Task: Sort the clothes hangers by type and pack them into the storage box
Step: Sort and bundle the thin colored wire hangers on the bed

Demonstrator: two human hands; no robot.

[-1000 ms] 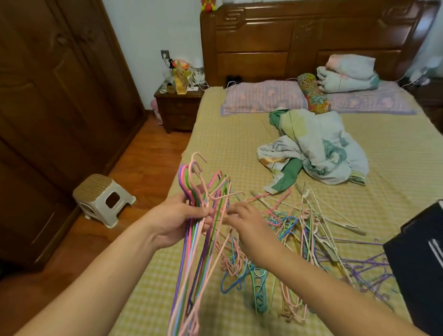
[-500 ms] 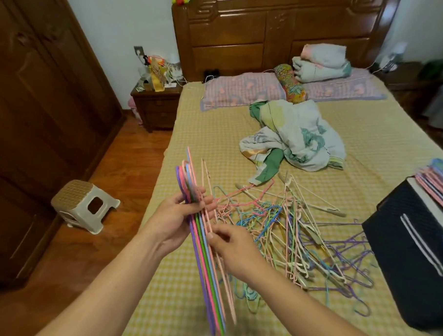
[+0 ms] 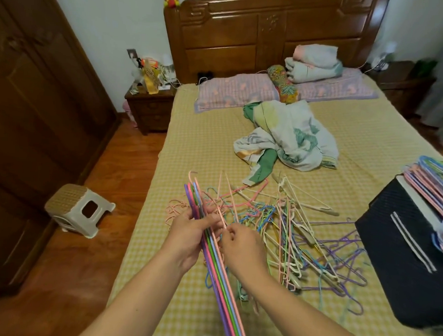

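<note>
Purple, green, blue and pink hangers form a bunch (image 3: 221, 274) gripped edge-on in the left hand (image 3: 187, 232), while the right hand (image 3: 242, 245) pinches one pink hanger beside it. Loose hangers (image 3: 301, 237) lie tangled on the bed (image 3: 195, 151); more rest atop the dark storage box (image 3: 409, 265).

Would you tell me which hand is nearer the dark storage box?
Right. The right hand sits between the left hand and the storage box, though neither touches it.
</note>
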